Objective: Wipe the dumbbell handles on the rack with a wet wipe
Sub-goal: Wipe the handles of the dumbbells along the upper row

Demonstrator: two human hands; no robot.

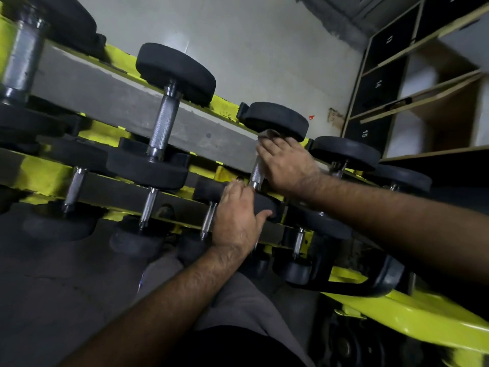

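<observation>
Right hand [287,165] wraps wet wipe [268,134] round dumbbell handle [257,174] on upper rack [119,102] tier, fingers curled. Handle axis runs away from person; bare lower stretch lies nearer. Left hand [235,221] grips near weight head [219,190], steadying.

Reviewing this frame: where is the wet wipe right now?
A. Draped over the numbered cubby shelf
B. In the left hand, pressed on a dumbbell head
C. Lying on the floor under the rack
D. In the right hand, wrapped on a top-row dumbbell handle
D: the right hand holds the wet wipe around the knurled dumbbell handle on the top row, while the left hand steadies that dumbbell's near head with no wipe.
</observation>
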